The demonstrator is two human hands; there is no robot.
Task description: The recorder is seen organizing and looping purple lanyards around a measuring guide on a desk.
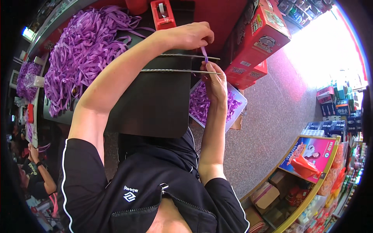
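Two thin metal rods (176,71) stretch side by side above the dark table (153,110), their tips pointing right. Near those tips, a short purple ribbon (204,51) runs between my two hands. My left hand (190,36) reaches over from the left and pinches the ribbon's upper end. Just below, my right hand (216,82) has thumb and fingers closed on its lower part, beside the nearer rod's tip. Exactly how the ribbon passes the rods is too small to make out. A large heap of purple ribbons (83,50) covers the table's left side.
A pale plastic bin (239,101) of purple ribbon pieces stands under my right forearm. A red tape dispenser (162,14) sits at the table's back. Red cartons (254,40) are stacked at right. A glass display counter (297,194) is lower right. Another person (37,174) works far left.
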